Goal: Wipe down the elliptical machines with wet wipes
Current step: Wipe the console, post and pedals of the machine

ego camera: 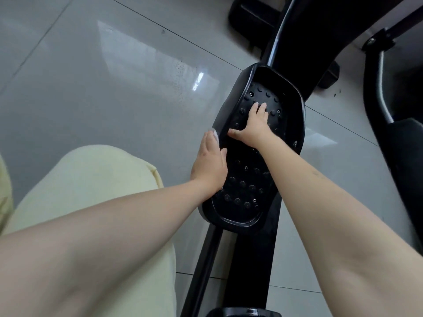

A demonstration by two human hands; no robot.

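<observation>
A black studded foot pedal point(248, 179) of the elliptical machine lies below me, long axis running away from me. My left hand point(209, 162) lies flat against the pedal's raised left rim with straight fingers, pressing a white wet wipe point(215, 134) that peeks out by the fingertips. My right hand point(254, 125) rests flat on the studded surface in the pedal's far half, fingers straight and thumb spread to the left. It holds nothing.
The pedal sits on a black rail point(247, 266) running toward me. More black frame parts point(304, 35) and a curved tube point(382, 92) stand at the far right. Glossy grey floor tiles point(103, 83) spread to the left. My pale yellow trouser leg point(91, 179) is at lower left.
</observation>
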